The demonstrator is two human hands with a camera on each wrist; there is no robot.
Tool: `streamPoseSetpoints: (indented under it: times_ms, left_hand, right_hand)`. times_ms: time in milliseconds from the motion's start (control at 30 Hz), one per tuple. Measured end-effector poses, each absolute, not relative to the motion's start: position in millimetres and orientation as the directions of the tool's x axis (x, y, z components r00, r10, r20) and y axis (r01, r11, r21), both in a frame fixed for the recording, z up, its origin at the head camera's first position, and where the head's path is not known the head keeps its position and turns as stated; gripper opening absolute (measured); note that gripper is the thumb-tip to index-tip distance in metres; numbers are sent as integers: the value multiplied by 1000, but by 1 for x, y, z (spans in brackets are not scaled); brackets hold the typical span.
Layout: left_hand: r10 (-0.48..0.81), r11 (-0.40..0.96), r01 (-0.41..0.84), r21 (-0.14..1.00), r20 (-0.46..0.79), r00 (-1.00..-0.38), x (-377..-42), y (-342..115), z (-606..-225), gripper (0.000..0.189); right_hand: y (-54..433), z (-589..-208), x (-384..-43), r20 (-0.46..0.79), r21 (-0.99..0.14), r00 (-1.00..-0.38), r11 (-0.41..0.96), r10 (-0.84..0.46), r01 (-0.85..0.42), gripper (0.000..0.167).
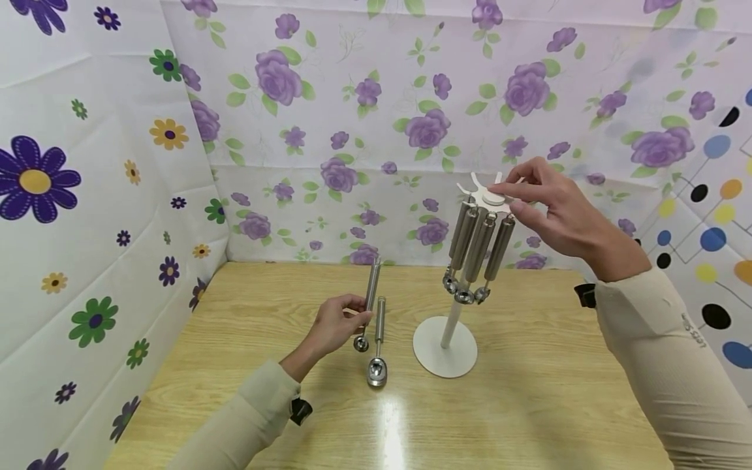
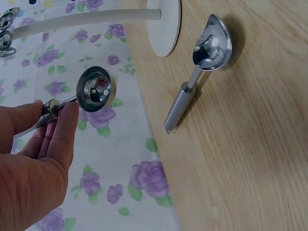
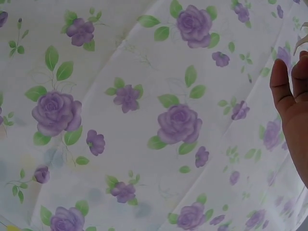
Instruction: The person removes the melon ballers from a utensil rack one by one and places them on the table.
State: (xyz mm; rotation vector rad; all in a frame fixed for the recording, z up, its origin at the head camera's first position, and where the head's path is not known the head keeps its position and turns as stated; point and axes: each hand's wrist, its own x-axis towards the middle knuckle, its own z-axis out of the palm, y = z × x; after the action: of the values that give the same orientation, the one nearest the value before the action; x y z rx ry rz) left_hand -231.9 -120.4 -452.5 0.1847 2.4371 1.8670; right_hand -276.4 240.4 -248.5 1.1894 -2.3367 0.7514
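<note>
My left hand [image 1: 336, 324] holds a steel melon baller [image 1: 371, 287] by its tubular handle, above the table. Its round bowl [image 2: 96, 89] hangs downward in the head view and shows beyond my fingertips in the left wrist view. Beside it on the table lies an ice cream scoop [image 1: 377, 371] with a larger oval bowl. A white utensil stand [image 1: 445, 346] stands to the right, several steel utensils [image 1: 479, 251] hanging from its hooks. My right hand [image 1: 555, 205] pinches the hooked top between thumb and index finger; the right wrist view shows only part of that hand [image 3: 294, 110].
The wooden table [image 1: 529, 391] ends at a rear wall covered with rose-patterned cloth [image 1: 341, 117]. Flower-printed cloth [image 1: 76, 261] borders the left side, and dotted cloth [image 1: 713, 238] the right.
</note>
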Motion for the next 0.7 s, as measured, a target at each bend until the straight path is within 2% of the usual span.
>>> streamPoseSetpoints:
  times_ms: [367, 700]
  left_hand:
    - [113, 298, 22, 954, -13, -994, -232, -126, -468, 21]
    - [75, 320, -33, 947, -60, -995, -236, -133, -488, 16]
  right_hand:
    - [243, -252, -277, 539, -281, -568, 502, -623, -818, 42]
    - [241, -261, -279, 598, -297, -547, 473, -585, -830, 44]
